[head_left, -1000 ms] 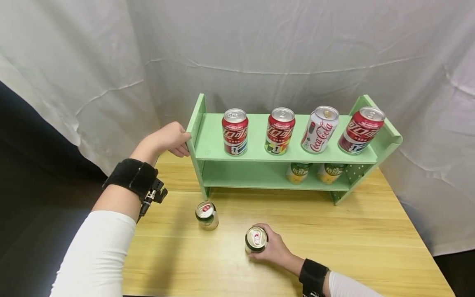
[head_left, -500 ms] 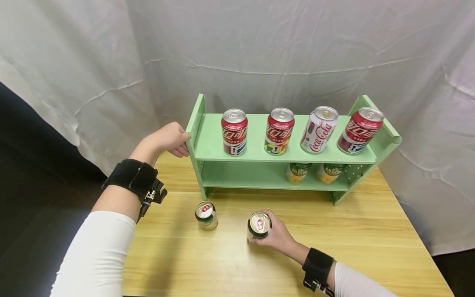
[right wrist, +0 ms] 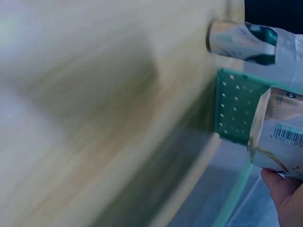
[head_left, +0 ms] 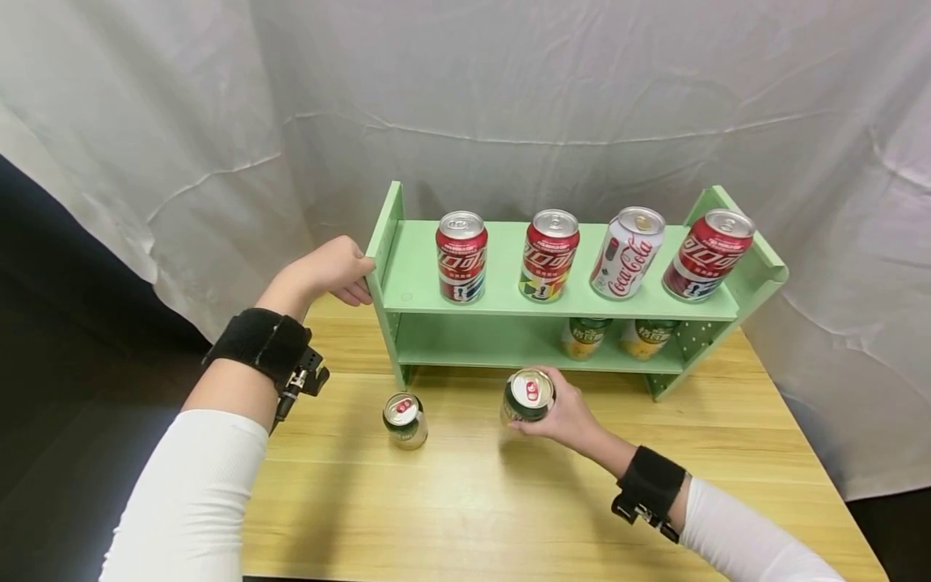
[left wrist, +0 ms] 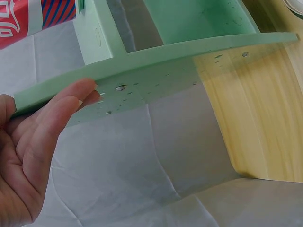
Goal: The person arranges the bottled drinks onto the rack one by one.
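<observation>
My right hand (head_left: 567,412) grips a dark green and pale drink can (head_left: 529,394) round its side, just in front of the shelf's lower level. In the right wrist view the can's barcode (right wrist: 289,135) and the thumb under it show. With my left hand (head_left: 330,271) I pinch the left side panel of the light green two-tier shelf (head_left: 465,339); its fingers (left wrist: 66,104) lie against the panel's outer face. A second can of similar look (head_left: 405,420) stands upright on the table, left of the held one.
On the top tier stand two red cola cans (head_left: 461,259) (head_left: 549,257), a white Coca-Cola can (head_left: 627,254) and a tilted red can (head_left: 709,255) at the right end. Two green-and-yellow cans (head_left: 584,338) (head_left: 647,338) occupy the lower tier's right. A grey curtain (head_left: 509,105) hangs behind the wooden table (head_left: 436,517).
My right hand has lifted the can and carried it forward and slightly right, toward the shelf. The left hand stays on the side panel.
</observation>
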Available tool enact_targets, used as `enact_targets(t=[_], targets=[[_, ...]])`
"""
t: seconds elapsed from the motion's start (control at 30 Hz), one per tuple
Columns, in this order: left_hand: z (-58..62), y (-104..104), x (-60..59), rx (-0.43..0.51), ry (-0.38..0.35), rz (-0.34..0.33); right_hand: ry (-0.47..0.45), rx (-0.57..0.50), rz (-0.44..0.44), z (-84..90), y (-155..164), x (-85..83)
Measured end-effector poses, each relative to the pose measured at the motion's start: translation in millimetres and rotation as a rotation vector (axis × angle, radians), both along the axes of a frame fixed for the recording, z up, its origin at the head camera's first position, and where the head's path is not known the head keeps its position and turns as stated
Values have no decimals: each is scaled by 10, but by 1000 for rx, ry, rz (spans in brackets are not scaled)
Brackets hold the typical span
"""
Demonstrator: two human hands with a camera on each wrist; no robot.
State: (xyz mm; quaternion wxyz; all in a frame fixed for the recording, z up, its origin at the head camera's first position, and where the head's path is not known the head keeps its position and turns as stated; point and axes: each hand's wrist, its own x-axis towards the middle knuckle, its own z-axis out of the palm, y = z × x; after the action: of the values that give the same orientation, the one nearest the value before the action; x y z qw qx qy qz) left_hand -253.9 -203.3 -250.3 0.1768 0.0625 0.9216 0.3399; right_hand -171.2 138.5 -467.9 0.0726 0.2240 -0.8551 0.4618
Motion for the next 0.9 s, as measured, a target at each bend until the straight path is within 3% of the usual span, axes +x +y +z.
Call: enact_targets(t=[0.23, 0.5, 0.77, 0.9], targets=[[13, 14, -2, 1, 3, 9, 34, -8, 6, 161, 23, -148], [22, 14, -3, -1, -9, 16, -58, -9, 89, 356, 53, -387], [-3, 18, -2, 0, -5, 11, -124, 19, -8, 396, 46, -611], [-8, 19, 12, -3, 3, 15, -197, 5, 18, 395, 40, -742]])
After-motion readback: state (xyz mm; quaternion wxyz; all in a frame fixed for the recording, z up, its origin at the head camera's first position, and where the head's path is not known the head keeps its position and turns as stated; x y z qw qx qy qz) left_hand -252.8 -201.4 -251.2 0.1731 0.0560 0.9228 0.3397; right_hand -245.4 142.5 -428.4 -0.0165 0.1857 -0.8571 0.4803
